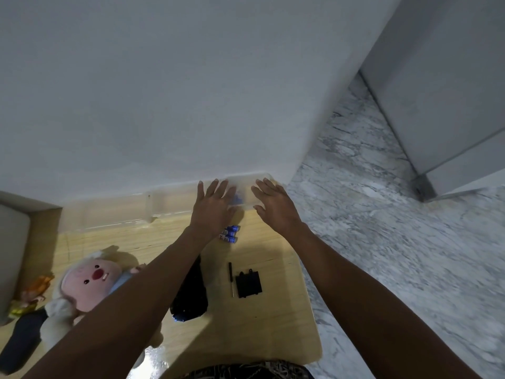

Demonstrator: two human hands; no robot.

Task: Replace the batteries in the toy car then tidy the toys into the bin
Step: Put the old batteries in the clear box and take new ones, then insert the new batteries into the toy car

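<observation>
My left hand (214, 205) and my right hand (273, 203) lie flat, fingers spread, on a small clear plastic box (246, 187) at the table's far edge by the wall; something blue shows inside it. Two blue batteries (229, 234) lie just in front of the box. The black toy car (191, 294) rests mid-table, partly hidden under my left forearm. A black battery cover (248, 284) and a thin screwdriver (231, 280) lie to its right.
A pink plush toy (87, 283) and an orange figure (35, 291) lie at the left of the wooden table (259, 332). A larger clear bin (109, 214) stands along the white wall. Marble floor (396, 242) lies to the right.
</observation>
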